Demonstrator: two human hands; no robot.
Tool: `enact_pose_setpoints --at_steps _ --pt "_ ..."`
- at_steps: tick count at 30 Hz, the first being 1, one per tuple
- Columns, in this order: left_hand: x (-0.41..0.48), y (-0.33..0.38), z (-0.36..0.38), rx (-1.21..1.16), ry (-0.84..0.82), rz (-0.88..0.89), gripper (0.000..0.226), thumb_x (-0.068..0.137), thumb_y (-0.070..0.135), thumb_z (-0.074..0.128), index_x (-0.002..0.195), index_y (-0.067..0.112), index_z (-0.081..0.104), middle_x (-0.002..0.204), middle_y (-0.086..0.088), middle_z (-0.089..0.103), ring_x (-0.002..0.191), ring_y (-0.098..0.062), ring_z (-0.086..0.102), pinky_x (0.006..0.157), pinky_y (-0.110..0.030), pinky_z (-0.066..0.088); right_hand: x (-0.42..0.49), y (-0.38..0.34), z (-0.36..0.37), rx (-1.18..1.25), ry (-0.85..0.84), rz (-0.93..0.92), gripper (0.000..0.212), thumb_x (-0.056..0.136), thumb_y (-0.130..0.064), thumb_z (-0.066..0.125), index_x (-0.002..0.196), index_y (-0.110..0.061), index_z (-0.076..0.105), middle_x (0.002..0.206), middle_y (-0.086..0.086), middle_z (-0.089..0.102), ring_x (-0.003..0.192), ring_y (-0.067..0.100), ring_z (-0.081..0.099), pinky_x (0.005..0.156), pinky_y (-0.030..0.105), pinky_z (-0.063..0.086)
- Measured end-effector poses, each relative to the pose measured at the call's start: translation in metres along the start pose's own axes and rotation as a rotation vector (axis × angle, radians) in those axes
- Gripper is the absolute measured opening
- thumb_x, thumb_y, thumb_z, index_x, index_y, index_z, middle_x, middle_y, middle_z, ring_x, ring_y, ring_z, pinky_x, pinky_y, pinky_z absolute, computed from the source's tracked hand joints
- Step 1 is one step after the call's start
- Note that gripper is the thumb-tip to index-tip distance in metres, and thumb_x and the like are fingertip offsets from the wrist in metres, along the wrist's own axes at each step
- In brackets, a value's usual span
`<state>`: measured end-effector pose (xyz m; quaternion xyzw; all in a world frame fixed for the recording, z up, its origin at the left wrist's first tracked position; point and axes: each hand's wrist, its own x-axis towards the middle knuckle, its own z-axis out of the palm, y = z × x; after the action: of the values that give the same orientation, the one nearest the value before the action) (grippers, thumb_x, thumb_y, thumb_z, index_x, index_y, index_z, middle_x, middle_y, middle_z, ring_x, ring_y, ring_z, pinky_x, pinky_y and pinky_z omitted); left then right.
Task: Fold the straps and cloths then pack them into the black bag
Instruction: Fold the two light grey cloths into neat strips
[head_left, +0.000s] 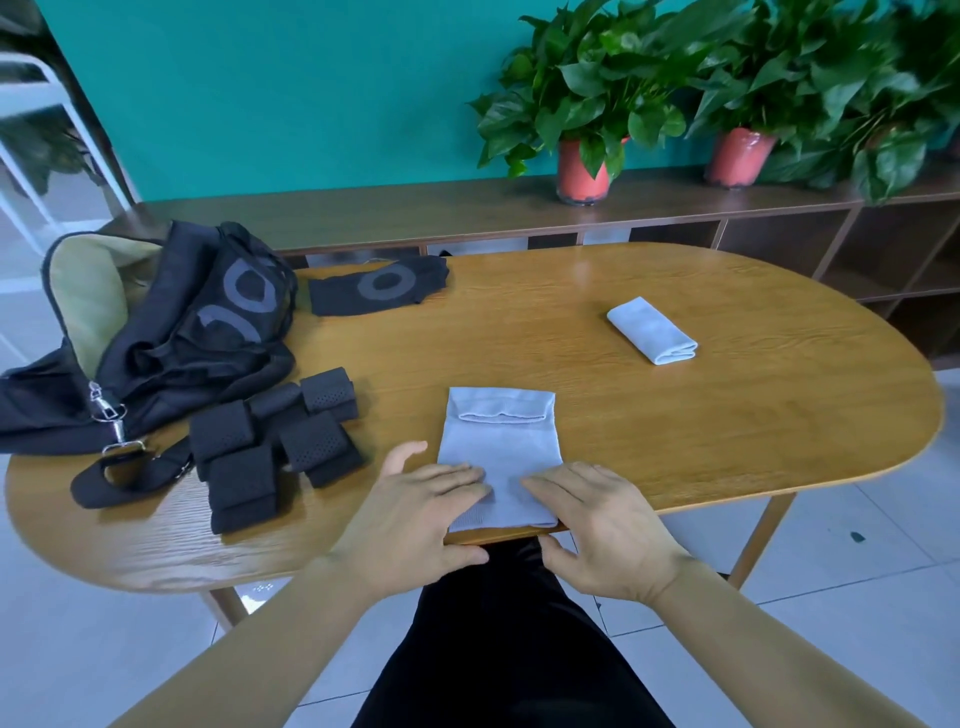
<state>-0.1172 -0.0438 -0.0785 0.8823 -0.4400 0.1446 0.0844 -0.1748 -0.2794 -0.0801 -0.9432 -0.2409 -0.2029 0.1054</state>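
We rest left hand (415, 512) and right hand (605, 527) flat, fingers (454, 475) straight and together, on the grey cloth (498, 441) near the bench (727, 415) edge, probably pinning it for folding.

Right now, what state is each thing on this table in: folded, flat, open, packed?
black bag: open, pale lining showing
black straps: folded, piled beside the bag, not packed
black cloth: lying flat, outside the bag
far grey cloth: folded up, lying alone
near grey cloth: flat, far end turned over, not yet fully folded
left hand: fingers flat, pressing the near grey cloth
right hand: fingers flat on the same cloth
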Motion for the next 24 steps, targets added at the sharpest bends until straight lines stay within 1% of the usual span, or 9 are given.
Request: enact_pose_setpoints --at_steps 3,5,6,7,9,11,16,20,24 --pt "-0.004 0.001 -0.001 -0.027 0.086 0.017 0.046 0.077 0.066 0.054 0.104 0.032 0.07 0.113 0.015 0.068 0.1 -0.003 0.063 0.104 -0.041 0.023 -0.001 0.001 0.0 -0.006 0.096 -0.004 0.036 0.071 -0.018 0.058 0.105 -0.009 0.067 0.079 -0.002 0.063 0.07 0.019 0.056 0.062 0.029 0.047" --pt "-0.005 0.003 -0.002 -0.065 0.148 -0.022 0.031 0.082 0.059 0.053 0.095 0.035 0.068 0.097 0.021 0.069 0.089 0.002 0.062 0.1 -0.039 0.025 0.0 0.0 -0.001 0.014 0.141 0.044 0.032 0.076 -0.017 0.054 0.104 -0.011 0.067 0.071 -0.003 0.061 0.064 0.018 0.056 0.058 0.029 0.048" --pt "-0.005 0.004 -0.003 -0.088 0.175 -0.073 0.024 0.085 0.056 0.051 0.087 0.036 0.064 0.082 0.023 0.066 0.078 0.005 0.058 0.097 -0.04 0.027 0.001 -0.002 -0.001 0.037 0.163 0.092 0.031 0.078 -0.019 0.052 0.105 -0.012 0.067 0.068 -0.004 0.06 0.062 0.017 0.056 0.058 0.029 0.048" --pt "-0.003 0.004 -0.005 -0.11 0.197 -0.142 0.023 0.087 0.054 0.049 0.076 0.035 0.057 0.065 0.021 0.057 0.066 0.006 0.05 0.091 -0.039 0.029 0.003 -0.004 -0.002 0.066 0.186 0.159 0.032 0.08 -0.022 0.051 0.106 -0.013 0.067 0.066 -0.005 0.059 0.062 0.016 0.056 0.059 0.027 0.048" --pt "0.002 0.005 -0.008 -0.139 0.218 -0.299 0.038 0.089 0.053 0.044 0.06 0.03 0.036 0.048 0.013 0.035 0.052 0.0 0.036 0.08 -0.035 0.028 0.008 -0.008 -0.001 0.137 0.208 0.329 0.032 0.085 -0.025 0.053 0.113 -0.015 0.065 0.068 -0.005 0.06 0.065 0.016 0.058 0.061 0.023 0.044" --pt "0.007 0.007 -0.008 -0.149 0.156 -0.42 0.047 0.09 0.053 0.041 0.055 0.025 0.026 0.047 0.006 0.03 0.051 -0.005 0.036 0.075 -0.033 0.024 0.016 -0.009 0.001 0.188 0.174 0.458 0.033 0.089 -0.024 0.058 0.121 -0.017 0.06 0.072 -0.002 0.06 0.07 0.019 0.058 0.06 0.025 0.041" --pt "0.021 0.01 -0.004 -0.15 0.095 -0.653 0.05 0.096 0.041 0.048 0.056 0.018 0.028 0.046 0.003 0.031 0.049 -0.015 0.035 0.073 -0.031 0.016 0.033 -0.013 0.008 0.119 0.145 0.554 0.033 0.095 -0.026 0.052 0.127 -0.018 0.053 0.084 0.005 0.065 0.082 0.024 0.061 0.061 0.028 0.033" --pt "0.029 0.009 -0.001 -0.081 0.07 -0.707 0.046 0.096 0.039 0.045 0.057 0.018 0.031 0.049 0.003 0.038 0.055 -0.022 0.046 0.074 -0.031 0.02 0.042 -0.014 0.01 0.035 0.129 0.597 0.031 0.096 -0.028 0.05 0.126 -0.018 0.05 0.083 0.003 0.066 0.08 0.024 0.062 0.061 0.027 0.031" --pt "0.036 0.007 0.001 -0.005 0.015 -0.725 0.043 0.096 0.04 0.042 0.06 0.019 0.034 0.052 0.002 0.046 0.06 -0.023 0.054 0.075 -0.032 0.022 0.047 -0.014 0.012 -0.019 0.078 0.648 0.03 0.097 -0.03 0.046 0.125 -0.02 0.044 0.087 0.001 0.065 0.083 0.022 0.06 0.061 0.027 0.031"
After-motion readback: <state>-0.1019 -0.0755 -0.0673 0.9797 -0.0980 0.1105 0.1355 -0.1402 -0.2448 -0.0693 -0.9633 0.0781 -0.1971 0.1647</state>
